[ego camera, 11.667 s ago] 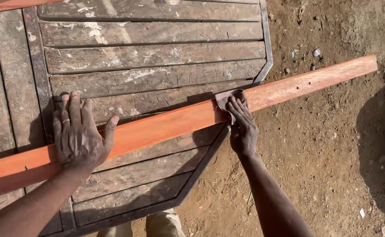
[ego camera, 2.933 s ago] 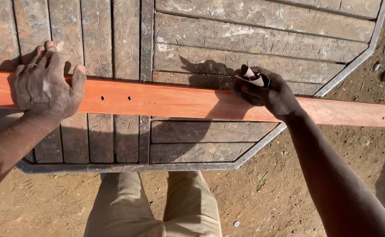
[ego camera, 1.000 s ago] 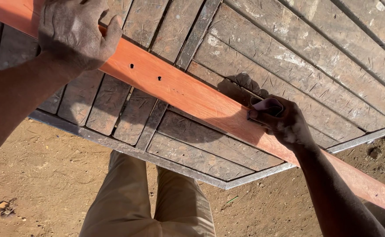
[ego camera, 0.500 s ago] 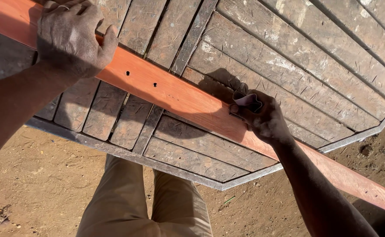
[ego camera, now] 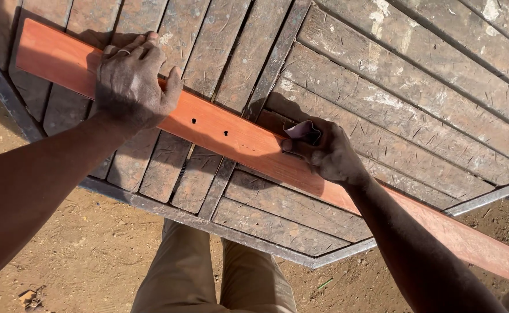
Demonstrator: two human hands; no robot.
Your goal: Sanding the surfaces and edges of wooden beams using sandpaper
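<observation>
A long reddish-orange wooden board point(ego camera: 237, 136) lies diagonally across a weathered grey slatted wooden table with a dark metal frame point(ego camera: 417, 116), running from about ten o'clock down to four o'clock, where its far end juts past the table's edge over the brown dirt ground point(ego camera: 80, 266). The left hand point(ego camera: 131, 81) lies flat on the board toward ten o'clock, palm down, fingers spread over the top face and gripping nothing. Two small dark holes point(ego camera: 210, 127) show in the board just at four o'clock of that hand. The right hand point(ego camera: 324, 152), near the middle of the frame, is curled tight around a small pale folded piece of sandpaper point(ego camera: 301, 130), pressing it against the board's upper edge. At six o'clock, below the table's rim, the person's legs in tan trousers point(ego camera: 220, 278) stand on the dirt.
</observation>
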